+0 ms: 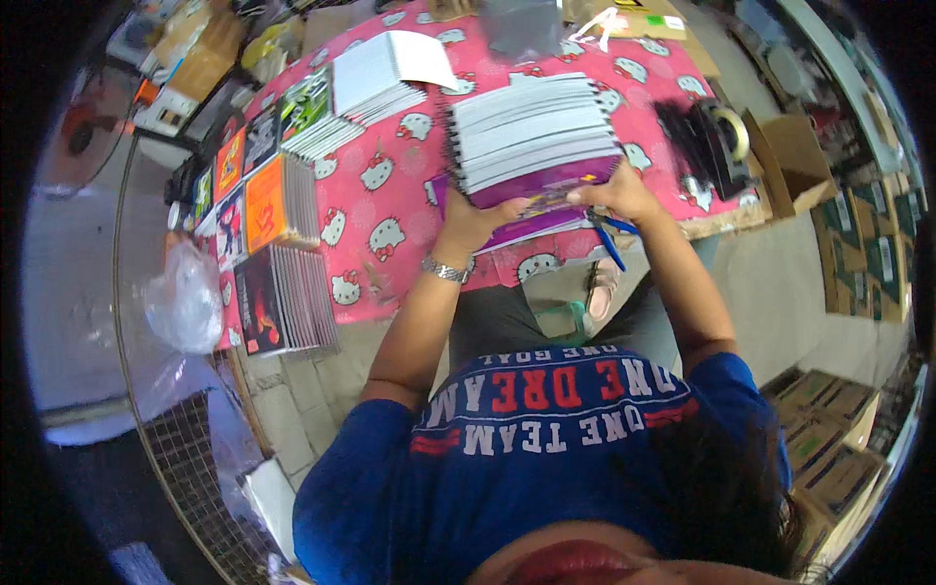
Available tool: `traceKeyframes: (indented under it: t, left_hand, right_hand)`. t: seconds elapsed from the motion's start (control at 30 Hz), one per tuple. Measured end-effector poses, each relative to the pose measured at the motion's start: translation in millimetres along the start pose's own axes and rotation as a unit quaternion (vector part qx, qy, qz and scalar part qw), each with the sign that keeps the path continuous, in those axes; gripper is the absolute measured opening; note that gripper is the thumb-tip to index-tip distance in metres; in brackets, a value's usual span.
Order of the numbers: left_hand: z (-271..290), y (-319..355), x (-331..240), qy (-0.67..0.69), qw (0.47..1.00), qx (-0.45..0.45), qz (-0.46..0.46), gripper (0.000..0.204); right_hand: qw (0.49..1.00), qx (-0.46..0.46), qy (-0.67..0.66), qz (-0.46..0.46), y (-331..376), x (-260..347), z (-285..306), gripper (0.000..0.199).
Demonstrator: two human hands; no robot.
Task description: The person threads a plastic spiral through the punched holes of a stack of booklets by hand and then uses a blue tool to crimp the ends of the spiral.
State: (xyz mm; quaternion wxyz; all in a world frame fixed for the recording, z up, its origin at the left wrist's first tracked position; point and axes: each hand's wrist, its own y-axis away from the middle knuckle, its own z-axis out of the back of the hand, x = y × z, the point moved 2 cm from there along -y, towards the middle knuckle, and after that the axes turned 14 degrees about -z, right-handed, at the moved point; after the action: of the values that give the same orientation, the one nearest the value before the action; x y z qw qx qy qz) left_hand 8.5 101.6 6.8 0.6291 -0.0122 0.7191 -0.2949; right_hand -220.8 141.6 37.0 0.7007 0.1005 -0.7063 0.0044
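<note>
Purple covers, white leaves and dark coils make up the notebook stack [531, 127] at the middle of the worktop's near edge, between my hands. My left hand [483, 218] is part-curled round its near left corner and my right hand [624, 195] round the near right, both holding it, thumbs against the purple face; most of the fingers are hidden. I judge it heavy, with bendy leaves, slick covers and coils that could snag, so I'd grip low from both sides and keep it squared. A blue-handled tool [610, 248] juts past the near edge beside my right wrist. Leftward, bare pink worktop [402, 161] gives me room before the orange-covered notebooks [268, 207] near the left edge; a tape dispenser [715, 156] crowds the right edge.
</note>
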Motion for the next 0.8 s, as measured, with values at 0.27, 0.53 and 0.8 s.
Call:
traceKeyframes:
  t: [0.27, 0.53, 0.8]
  left_hand:
    - [20, -42, -5, -0.176, 0.978, 0.074, -0.087, 0.119]
    - [195, 20, -127, -0.062, 0.983, -0.136, 0.106, 0.067]
    - [392, 86, -230, -0.004, 0.900, -0.258, 0.351, 0.057]
  right_hand:
    - [0.960, 0.027, 0.276, 0.030, -32, 26, 40, 0.084]
    - [0.939, 0.125, 0.318, -0.036, -74, 134, -163, 0.072]
    - [0.919, 0.327, -0.006, -0.221, -117, 87, -409, 0.103]
